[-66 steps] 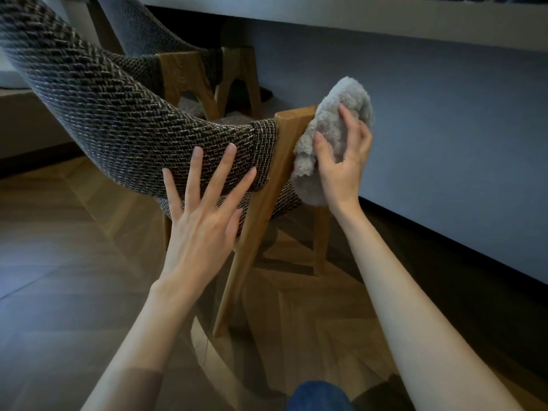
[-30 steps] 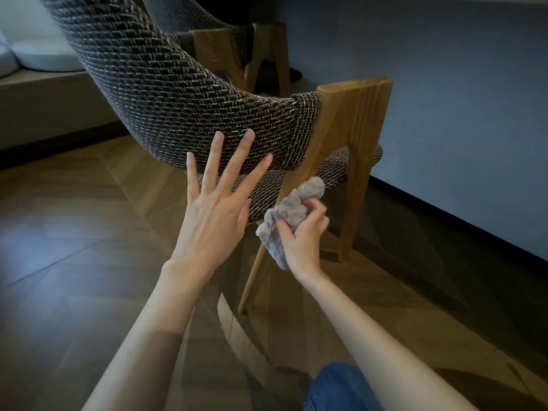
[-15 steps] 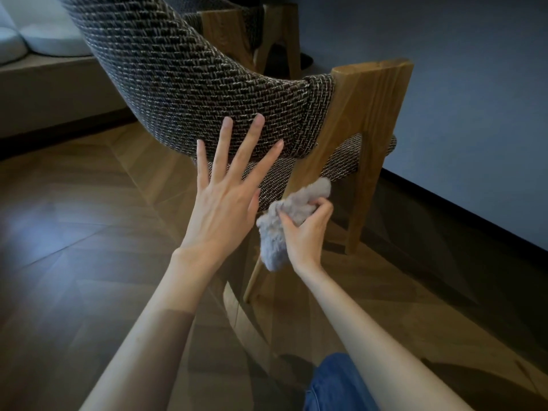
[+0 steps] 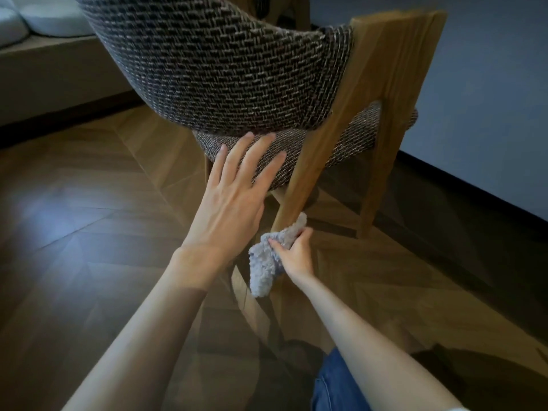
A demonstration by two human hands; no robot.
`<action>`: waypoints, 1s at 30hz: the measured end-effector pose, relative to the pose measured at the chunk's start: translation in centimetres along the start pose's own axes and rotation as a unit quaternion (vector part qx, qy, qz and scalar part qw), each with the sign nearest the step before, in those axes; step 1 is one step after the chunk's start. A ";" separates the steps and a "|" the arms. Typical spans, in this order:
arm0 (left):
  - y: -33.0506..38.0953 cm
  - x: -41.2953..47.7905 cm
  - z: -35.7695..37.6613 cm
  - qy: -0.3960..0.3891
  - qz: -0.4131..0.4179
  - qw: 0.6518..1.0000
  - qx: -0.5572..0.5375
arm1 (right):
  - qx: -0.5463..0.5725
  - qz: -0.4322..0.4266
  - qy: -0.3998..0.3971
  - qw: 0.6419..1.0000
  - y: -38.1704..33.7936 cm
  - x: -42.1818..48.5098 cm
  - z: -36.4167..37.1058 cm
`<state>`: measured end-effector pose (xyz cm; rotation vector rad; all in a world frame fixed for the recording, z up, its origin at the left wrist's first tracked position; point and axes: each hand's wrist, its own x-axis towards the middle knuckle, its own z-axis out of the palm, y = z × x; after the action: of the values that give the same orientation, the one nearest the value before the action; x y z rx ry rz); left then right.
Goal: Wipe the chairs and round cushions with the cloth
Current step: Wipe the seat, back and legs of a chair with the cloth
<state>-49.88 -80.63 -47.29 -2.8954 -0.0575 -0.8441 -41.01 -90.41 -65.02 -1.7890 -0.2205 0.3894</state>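
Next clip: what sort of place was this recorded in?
Probably a home living or dining room: a woven-fabric chair with wooden legs stands on a herringbone wood floor, and pale cushions lie on a low bench at the far left.

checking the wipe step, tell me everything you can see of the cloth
The cloth is pale grey and fluffy, like fleece or terry, and bunched into a crumpled wad. The right hand grips it around the middle. Its upper end presses against the lower part of the chair's slanted wooden leg, and its lower end hangs loose above the wooden floor. No stains are visible.
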 end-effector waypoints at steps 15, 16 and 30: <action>-2.1 -2.2 3.6 -0.277 -0.063 0.958 -0.049 | 0.025 -0.173 0.195 0.965 1.1 0.9 3.6; -2.2 -2.3 3.8 -0.284 -0.063 0.955 -0.053 | 0.023 -0.165 0.194 0.967 1.9 0.9 4.0; -1.6 -2.1 4.9 -0.309 -0.067 0.946 -0.074 | -0.003 0.064 0.004 0.998 6.8 1.6 4.3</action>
<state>-49.13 -78.41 -52.32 -3.2018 -0.2592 0.0847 -41.49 -87.63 -72.78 -1.8165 -0.1024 0.4739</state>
